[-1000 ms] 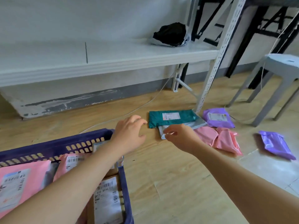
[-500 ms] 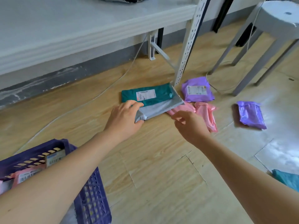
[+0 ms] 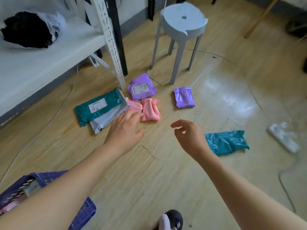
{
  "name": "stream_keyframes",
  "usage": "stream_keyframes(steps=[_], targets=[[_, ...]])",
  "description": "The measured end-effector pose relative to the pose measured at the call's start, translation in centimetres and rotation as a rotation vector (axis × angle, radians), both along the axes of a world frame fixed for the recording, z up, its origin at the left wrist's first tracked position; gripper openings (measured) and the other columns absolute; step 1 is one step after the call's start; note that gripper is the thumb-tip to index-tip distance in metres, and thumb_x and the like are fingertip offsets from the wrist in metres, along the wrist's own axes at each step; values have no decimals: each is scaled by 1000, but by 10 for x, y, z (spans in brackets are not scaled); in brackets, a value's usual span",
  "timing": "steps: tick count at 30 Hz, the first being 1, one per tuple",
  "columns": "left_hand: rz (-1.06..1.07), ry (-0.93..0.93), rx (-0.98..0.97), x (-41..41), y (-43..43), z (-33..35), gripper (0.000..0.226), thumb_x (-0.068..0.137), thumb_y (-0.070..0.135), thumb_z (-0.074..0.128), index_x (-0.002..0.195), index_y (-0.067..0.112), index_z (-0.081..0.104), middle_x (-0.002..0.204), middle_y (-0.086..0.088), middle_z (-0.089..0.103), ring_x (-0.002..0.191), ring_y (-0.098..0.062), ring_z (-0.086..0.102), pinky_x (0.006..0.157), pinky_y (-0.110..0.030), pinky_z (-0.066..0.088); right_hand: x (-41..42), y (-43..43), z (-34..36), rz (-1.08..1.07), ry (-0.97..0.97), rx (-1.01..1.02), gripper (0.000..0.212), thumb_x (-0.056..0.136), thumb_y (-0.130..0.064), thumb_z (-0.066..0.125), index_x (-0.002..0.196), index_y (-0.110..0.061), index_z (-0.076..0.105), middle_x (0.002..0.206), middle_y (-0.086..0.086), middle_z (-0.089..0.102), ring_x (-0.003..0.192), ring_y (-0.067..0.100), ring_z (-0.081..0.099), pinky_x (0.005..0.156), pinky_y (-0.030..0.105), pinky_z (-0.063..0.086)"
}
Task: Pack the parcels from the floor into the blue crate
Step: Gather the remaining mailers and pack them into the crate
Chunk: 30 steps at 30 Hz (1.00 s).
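The parcels are lying on the floor just beyond both hands, and the blue crate (image 3: 49,206) is sitting behind the left hand (image 3: 123,128), beside its forearm. The left hand is hovering loosely spread, fingertips over the pink parcels (image 3: 150,110); the right hand (image 3: 189,135) is hanging half-curled, grasping nothing. These soft, light, slippery bags are probably best pinched at a flat edge. Showing: two green (image 3: 98,107), two purple (image 3: 142,87), two pink, one grey (image 3: 106,119).

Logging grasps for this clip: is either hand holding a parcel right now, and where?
Neither. Left hand lies flat by the pink parcel; right hand hangs open, empty.
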<state>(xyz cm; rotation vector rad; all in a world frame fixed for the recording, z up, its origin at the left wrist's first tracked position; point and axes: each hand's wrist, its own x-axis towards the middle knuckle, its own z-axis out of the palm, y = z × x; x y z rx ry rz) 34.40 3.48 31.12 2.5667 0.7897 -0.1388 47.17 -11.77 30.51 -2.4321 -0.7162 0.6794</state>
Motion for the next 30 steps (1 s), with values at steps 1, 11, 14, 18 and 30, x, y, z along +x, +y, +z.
stream_keyframes(steps=[1,11,14,18,30], targets=[[-20,7,-10,17,-13,8,48,88,29,55,134,22,43,139,2,40,129,-20,37,107,-31,24,12,-13,9,-25,6,-3,26,85,-9,52,101,-20,70,103,-4,68,80,7,51,70,16,33],[-180,-35,-43,161,-109,25,50,85,24,58,133,21,46,134,2,44,127,-17,39,104,-27,20,124,-110,35,-248,60,-84,30,83,-11,50,102,-24,69,110,-3,68,100,16,63,87,27,46],[-226,-4,-68,193,-121,12,51,86,26,56,135,22,44,136,3,42,126,-18,40,106,-29,23,152,-125,22,-283,76,-111,31,82,-10,49,101,-22,70,110,-1,69,100,19,62,87,29,48],[-262,21,-119,240,-132,-16,50,87,25,54,135,23,42,135,3,41,124,-19,41,101,-30,29,189,-138,-8,-346,118,-148,30,82,-12,49,101,-23,69,108,2,70,90,22,63,84,36,52],[-405,196,-242,338,-191,-215,54,86,23,55,138,25,39,137,1,39,126,-20,39,105,-33,31,259,-203,-208,-350,165,-324,30,87,-12,51,113,-18,65,121,1,64,112,20,57,97,32,45]])
